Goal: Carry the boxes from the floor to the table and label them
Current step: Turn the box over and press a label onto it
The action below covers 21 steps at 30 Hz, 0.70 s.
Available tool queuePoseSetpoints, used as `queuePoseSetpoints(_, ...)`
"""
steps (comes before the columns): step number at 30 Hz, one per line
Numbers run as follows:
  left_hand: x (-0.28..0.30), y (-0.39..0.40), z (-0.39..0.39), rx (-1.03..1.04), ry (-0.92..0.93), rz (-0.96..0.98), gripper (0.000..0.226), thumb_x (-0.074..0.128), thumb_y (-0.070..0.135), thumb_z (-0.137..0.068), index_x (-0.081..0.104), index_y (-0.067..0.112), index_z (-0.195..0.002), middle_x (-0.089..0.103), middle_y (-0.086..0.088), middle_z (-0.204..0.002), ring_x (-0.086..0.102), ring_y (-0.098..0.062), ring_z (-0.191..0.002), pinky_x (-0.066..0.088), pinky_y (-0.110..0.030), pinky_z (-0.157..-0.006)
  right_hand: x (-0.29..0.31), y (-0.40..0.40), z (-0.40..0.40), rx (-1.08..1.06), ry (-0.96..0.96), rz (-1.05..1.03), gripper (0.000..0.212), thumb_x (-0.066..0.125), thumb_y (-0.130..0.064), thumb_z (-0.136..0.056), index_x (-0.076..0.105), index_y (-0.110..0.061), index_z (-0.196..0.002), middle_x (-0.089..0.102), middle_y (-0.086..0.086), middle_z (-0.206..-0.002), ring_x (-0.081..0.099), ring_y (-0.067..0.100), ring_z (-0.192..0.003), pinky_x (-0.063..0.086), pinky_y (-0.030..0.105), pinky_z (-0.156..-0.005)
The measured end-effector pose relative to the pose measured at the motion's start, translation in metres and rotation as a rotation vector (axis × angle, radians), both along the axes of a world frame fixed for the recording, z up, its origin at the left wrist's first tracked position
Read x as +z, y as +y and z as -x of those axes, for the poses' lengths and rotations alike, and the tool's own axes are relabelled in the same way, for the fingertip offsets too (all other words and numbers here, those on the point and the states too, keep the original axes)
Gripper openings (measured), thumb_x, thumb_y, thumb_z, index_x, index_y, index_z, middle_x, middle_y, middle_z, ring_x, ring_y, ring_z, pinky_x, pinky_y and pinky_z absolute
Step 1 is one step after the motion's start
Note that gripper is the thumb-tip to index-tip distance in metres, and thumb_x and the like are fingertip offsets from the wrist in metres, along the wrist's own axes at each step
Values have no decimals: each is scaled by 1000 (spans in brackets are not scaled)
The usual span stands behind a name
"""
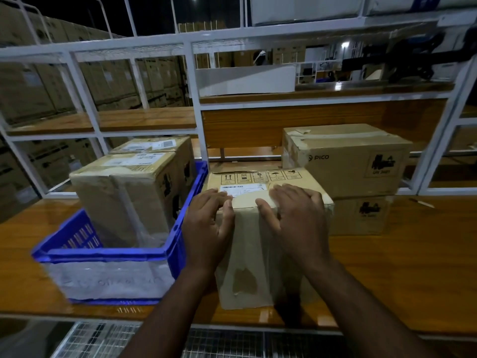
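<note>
Head view: hands (254, 218) flat on box (258, 254); crate (116, 254) beside, possibly touching.

"PICO" printed on front of upper brown cardboard box (346, 161) at right, handling pictograms on front brown carton (260, 187), its white barcode label (237, 190) text too small to read

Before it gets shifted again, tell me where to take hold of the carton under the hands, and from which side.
Take the front carton by its two upright side faces, one hand per side, coming from above and in front. It stands tall and upright on the table, too wide for one hand. The blue crate crowds its left side, so the left hand has little room; the right hand has free space.
</note>
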State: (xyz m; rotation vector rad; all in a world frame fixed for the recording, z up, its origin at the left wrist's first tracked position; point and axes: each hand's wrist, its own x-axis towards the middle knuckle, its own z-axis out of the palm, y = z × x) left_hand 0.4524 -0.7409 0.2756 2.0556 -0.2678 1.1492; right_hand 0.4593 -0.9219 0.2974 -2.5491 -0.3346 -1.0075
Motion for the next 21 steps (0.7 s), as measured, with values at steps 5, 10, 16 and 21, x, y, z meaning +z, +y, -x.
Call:
queuePoseSetpoints(5, -7, 0, -1, 10, -68, 11, 29, 50, 30, -99, 72, 13, -105, 69, 3, -110, 58, -9, -115, 49, -35, -98, -5, 2, 5, 35, -8, 48, 60, 32, -64, -97, 65, -23, -127, 65, -2, -133, 55, 15, -127, 34, 43, -105)
queuePoseSetpoints(10, -8, -4, -3, -21, -64, 75, 28, 48, 31, -100, 69, 15, -111, 67, 0, -120, 57, -13, -122, 49, -40, -99, 0, 5, 2, 12, -17, 0, 58, 36, -64, -96, 71, -23, -117, 70, -3, -123, 60, 13, -121, 37, 46, -103)
queuePoseSetpoints(16, -55, -4, 13, -71, 185, 446, 72, 31, 68, -97, 25, 30, -157, 32, 17, -157, 34, 1, -142, 35, -25, -111, -2, -8, 2, 5, -4, 51, 59, 34, -64, -99, 65, -22, -127, 65, -3, -132, 54, 13, -128, 34, 45, -107)
queuePoseSetpoints(21, -126, -5, 27, 176, 573, 778, 50, 31, 44, -107, 54, 8, -132, 52, -17, -141, 50, -28, -125, 32, -28, -95, 1, -33, 4, -44, -60, -44, 63, 30, -65, -99, 66, -19, -125, 67, -1, -128, 57, 15, -124, 35, 41, -102)
